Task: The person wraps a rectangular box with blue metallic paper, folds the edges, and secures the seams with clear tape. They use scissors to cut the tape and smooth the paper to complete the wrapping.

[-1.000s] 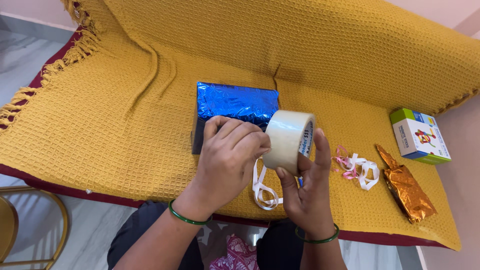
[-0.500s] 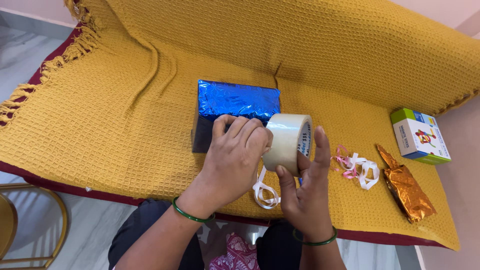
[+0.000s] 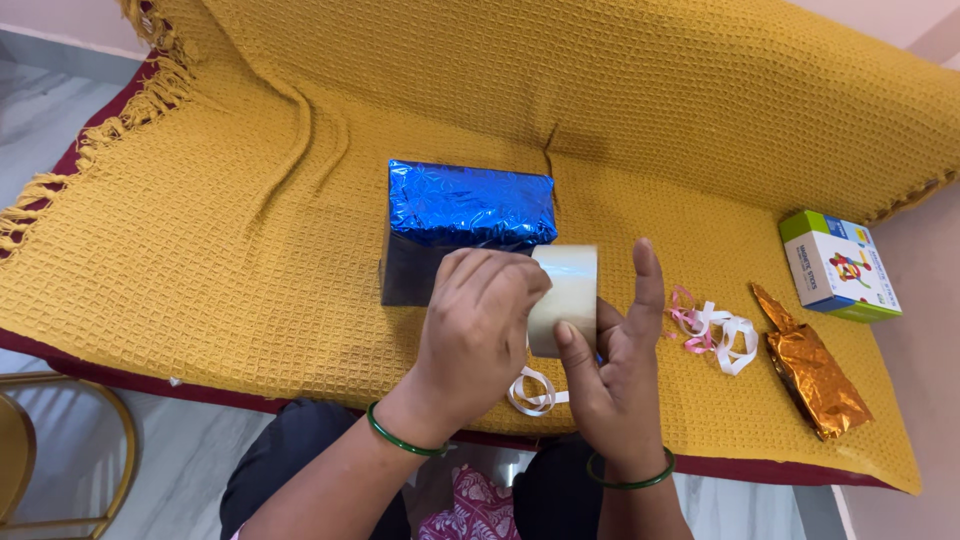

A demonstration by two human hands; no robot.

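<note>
— What can't you make out here?

— The roll of clear packing tape is blurred, and the left hand covers its near-left side. Whether those fingers pinch a loose tape end, I cannot tell; they are curled over the roll's edge. The blue foil-wrapped box has its front lower part hidden behind that hand.

— And the right hand?

— The right hand cups the roll from below and from the right, thumb pressed against its face, fingers upright behind it, so the roll sits between both hands, just in front of the box.

— Anything else around?

— White ribbon peeks out beneath the hands. Pink and white curled ribbon, an orange foil-wrapped packet and a small printed carton lie to the right on the mustard waffle-weave blanket.
</note>
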